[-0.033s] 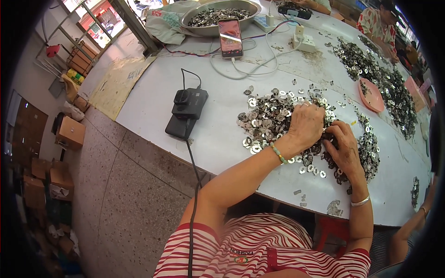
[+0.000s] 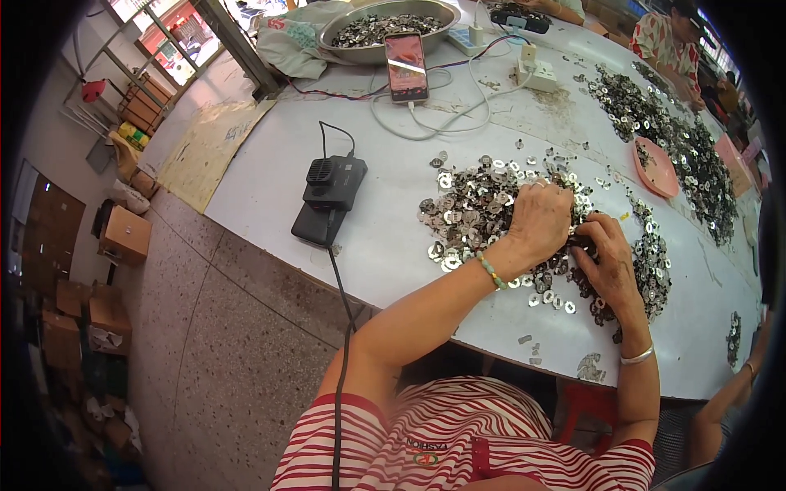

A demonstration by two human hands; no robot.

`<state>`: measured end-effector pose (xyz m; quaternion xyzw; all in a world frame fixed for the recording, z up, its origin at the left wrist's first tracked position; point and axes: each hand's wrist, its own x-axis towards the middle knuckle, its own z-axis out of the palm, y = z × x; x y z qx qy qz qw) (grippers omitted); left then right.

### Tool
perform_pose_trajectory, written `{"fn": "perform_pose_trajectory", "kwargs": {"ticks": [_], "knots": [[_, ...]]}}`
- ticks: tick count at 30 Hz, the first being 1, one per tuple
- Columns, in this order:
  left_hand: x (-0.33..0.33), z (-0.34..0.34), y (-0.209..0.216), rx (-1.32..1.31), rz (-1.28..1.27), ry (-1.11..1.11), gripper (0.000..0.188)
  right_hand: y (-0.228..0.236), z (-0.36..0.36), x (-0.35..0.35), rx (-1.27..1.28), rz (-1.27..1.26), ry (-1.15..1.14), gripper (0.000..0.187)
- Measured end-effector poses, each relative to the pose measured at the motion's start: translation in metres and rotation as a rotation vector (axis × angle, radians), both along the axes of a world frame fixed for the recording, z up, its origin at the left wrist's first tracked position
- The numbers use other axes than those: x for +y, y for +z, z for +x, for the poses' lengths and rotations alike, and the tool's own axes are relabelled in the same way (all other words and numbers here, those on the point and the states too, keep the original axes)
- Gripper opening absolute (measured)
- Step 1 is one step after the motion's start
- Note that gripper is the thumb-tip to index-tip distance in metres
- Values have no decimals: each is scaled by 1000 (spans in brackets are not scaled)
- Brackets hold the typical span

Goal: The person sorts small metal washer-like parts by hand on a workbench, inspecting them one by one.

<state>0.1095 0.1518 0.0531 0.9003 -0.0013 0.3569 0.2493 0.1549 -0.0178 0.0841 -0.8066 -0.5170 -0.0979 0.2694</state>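
Note:
A loose pile of small shiny metal pieces (image 2: 471,209), flat with holes in them, spreads over the white table (image 2: 262,168) before me. My left hand (image 2: 540,219) is over the right side of this pile, its fingers bent down and closed; what they pinch is hidden behind the hand. Close beside it is my right hand (image 2: 612,260), thumb and fingers curled toward each other above darker metal pieces (image 2: 651,274). Any piece between those fingertips is too small to make out. A few flat pieces (image 2: 550,301) lie apart near my left wrist.
Left of the pile sits a black device (image 2: 336,182) with a cable. Behind are a propped phone (image 2: 407,69), a white power strip (image 2: 536,78) and a metal basin (image 2: 446,31) of pieces. A pink tray (image 2: 657,178) stands near another heap (image 2: 696,155). Other people are at the table.

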Motion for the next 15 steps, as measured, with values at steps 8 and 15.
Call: {"fn": "perform_pose_trajectory", "kwargs": {"ticks": [8,15], "knots": [[0,1,-5,9,11,-54,6,-2,0,-16,73,88,-60,20],[7,-2,10,79,11,-47,11,-3,15,-16,362,257,-85,19]]}}
